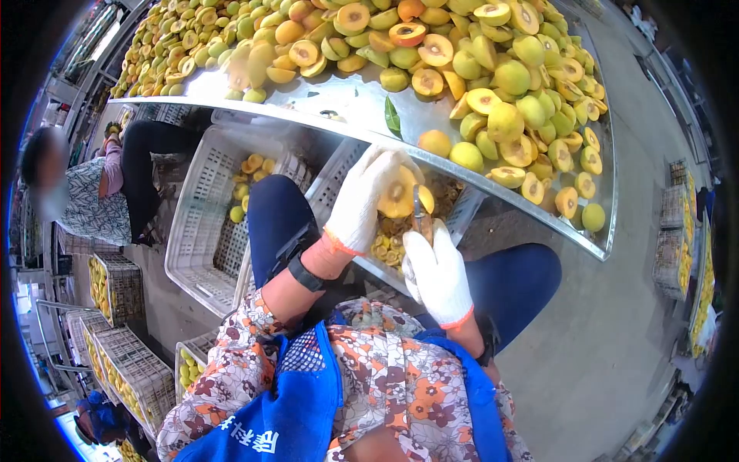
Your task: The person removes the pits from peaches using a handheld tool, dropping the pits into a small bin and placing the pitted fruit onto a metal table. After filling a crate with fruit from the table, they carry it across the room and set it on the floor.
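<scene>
My left hand [362, 196], in a white knit glove with an orange cuff, is closed around a halved yellow peach [396, 194], its orange cut face toward me. In the same kind of glove, my right hand [440, 273] grips a small knife [419, 215] by its brown handle. The knife's blade points up and overlaps the right edge of the fruit, where a narrow yellow piece shows beside it. Both hands are close together over a plastic crate [385, 273] between my knees, with cut fruit and brownish bits inside.
A metal table [346, 100] heaped with halved and whole fruit stands in front, its raised rim just beyond my hands. A grey crate [188, 231] holding some fruit sits left. Another person [92, 185] sits farther left, near fruit-filled crates [131, 369]. More crates [673, 262] stand far right.
</scene>
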Demonstrator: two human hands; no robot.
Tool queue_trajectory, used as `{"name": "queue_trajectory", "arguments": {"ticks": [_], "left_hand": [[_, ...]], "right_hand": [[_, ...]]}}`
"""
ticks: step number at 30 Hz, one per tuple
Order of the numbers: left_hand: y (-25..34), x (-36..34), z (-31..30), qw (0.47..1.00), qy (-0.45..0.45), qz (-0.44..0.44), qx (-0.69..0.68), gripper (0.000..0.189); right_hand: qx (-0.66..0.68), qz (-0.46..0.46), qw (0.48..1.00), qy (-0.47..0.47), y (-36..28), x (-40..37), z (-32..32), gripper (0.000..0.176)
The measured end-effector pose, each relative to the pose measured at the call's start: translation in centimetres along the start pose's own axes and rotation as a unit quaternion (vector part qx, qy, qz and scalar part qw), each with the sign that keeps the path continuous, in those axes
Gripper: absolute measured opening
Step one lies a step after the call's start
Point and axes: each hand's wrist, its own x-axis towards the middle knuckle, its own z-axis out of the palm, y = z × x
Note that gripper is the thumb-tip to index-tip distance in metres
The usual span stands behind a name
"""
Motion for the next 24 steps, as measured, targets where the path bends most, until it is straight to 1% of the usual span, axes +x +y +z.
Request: {"name": "queue_trajectory", "arguments": {"ticks": [2, 3, 4, 5, 6, 9, 10, 12, 14, 15, 16, 17, 18, 20, 21, 22, 23, 24], "left_hand": [[0.0, -0.3, -0.2, 1.000, 0.000, -0.009, -0.002, 0.030], [-0.1, -0.4, -0.2, 1.000, -0.001, -0.017, -0.004, 0.030], [0.0, -0.5, -0.1, 1.000, -0.001, -0.018, -0.005, 0.030], [0.3, -0.8, 0.2, 0.999, 0.019, -0.003, 0.035, 0.031], [0.4, -0.9, 0.3, 0.996, 0.039, 0.013, 0.075, 0.031], [0.0, -0.9, -0.5, 0.997, 0.057, 0.002, 0.044, 0.031], [0.1, -1.0, -0.6, 0.997, 0.059, 0.001, 0.044, 0.031], [0.8, -1.1, -0.4, 0.999, 0.034, 0.001, 0.022, 0.030], [0.9, -1.2, -0.3, 0.999, 0.033, -0.003, 0.027, 0.029], [0.9, -1.4, -0.3, 0.999, 0.033, -0.007, 0.032, 0.028], [1.1, -1.6, 0.0, 0.999, 0.034, -0.008, 0.033, 0.028], [1.4, -1.7, 0.3, 0.999, 0.035, -0.007, 0.034, 0.024], [1.5, -1.8, 0.5, 0.999, 0.035, -0.005, 0.035, 0.020], [1.2, -1.9, 0.5, 0.998, 0.037, 0.000, 0.054, 0.020], [1.1, -1.9, 0.4, 0.997, 0.038, 0.007, 0.072, 0.020], [1.1, -2.0, 0.4, 0.997, 0.039, 0.005, 0.072, 0.020], [1.2, -2.1, 0.4, 0.991, 0.036, 0.025, 0.129, 0.021], [1.2, -2.1, 0.4, 0.981, 0.033, 0.046, 0.185, 0.021]], "right_hand": [[0.007, -0.036, 0.999, -0.024, -0.1, -0.4, 0.0, 0.037], [0.006, -0.035, 0.999, -0.024, 0.1, -0.3, 0.0, 0.037], [0.013, -0.031, 0.999, -0.007, 0.5, -0.1, 0.1, 0.038], [0.019, -0.026, 0.999, 0.010, 0.5, 0.1, 0.1, 0.039], [0.033, 0.051, 0.998, 0.004, -0.5, 0.1, -0.5, 0.041], [0.058, 0.070, 0.996, 0.011, -0.5, 0.1, -0.6, 0.042], [0.058, 0.064, 0.996, -0.008, -1.0, 0.0, -0.5, 0.043], [0.058, 0.058, 0.996, -0.024, -1.2, -0.1, -0.1, 0.045], [-0.001, 0.016, 1.000, -0.015, -0.6, 0.0, 0.4, 0.039], [0.001, 0.018, 1.000, -0.018, -0.5, 0.0, 0.5, 0.039], [-0.107, -0.124, 0.986, -0.005, -0.5, 0.2, 0.5, 0.035], [-0.212, -0.263, 0.941, 0.009, -0.4, 0.3, 0.4, 0.032], [-0.212, -0.262, 0.942, 0.009, -0.5, 0.4, 0.4, 0.032], [-0.300, -0.298, 0.905, 0.031, -0.8, 0.4, 0.6, 0.029], [-0.300, -0.298, 0.906, 0.030, -0.7, 0.5, 0.8, 0.029], [-0.272, -0.283, 0.919, 0.028, -0.6, 0.5, 1.0, 0.030], [-0.244, -0.268, 0.932, 0.027, -0.4, 0.4, 1.1, 0.031], [-0.244, -0.267, 0.932, 0.027, -0.3, 0.3, 1.1, 0.031]]}}
